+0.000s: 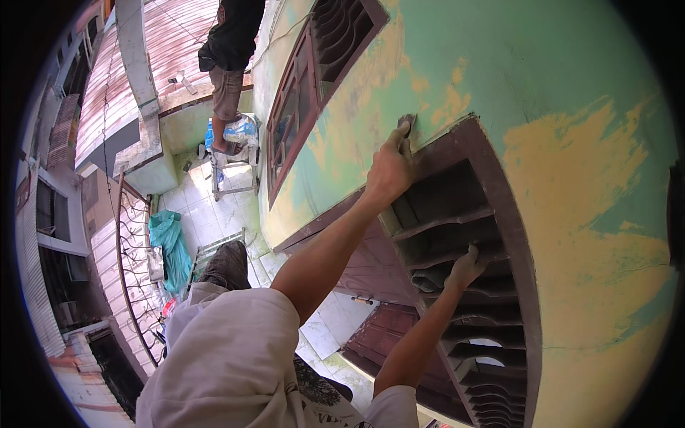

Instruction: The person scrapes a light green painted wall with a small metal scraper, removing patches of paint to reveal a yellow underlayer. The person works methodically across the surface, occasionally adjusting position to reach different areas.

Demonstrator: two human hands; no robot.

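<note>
My left hand [391, 170] is closed around a small flat grey scraper [407, 123]. The scraper rests against the painted wall [564, 78], just above the upper corner of a dark brown window frame [492, 164]. Green paint and patches of bare yellowish coat show on that wall. Lower down, my right hand [465, 268] grips one of the slats [457, 251] of the louvred vent inside the frame. Its fingers are bent over the slat's edge and partly hidden.
Another person [230, 71] stands on a paint-marked step stand [239, 153] beside a second brown window [300, 107]. Far below lies a tiled floor [207, 214]. A teal plastic sheet [170, 246] hangs near a metal railing [127, 278]. A ladder [214, 250] is beside my leg.
</note>
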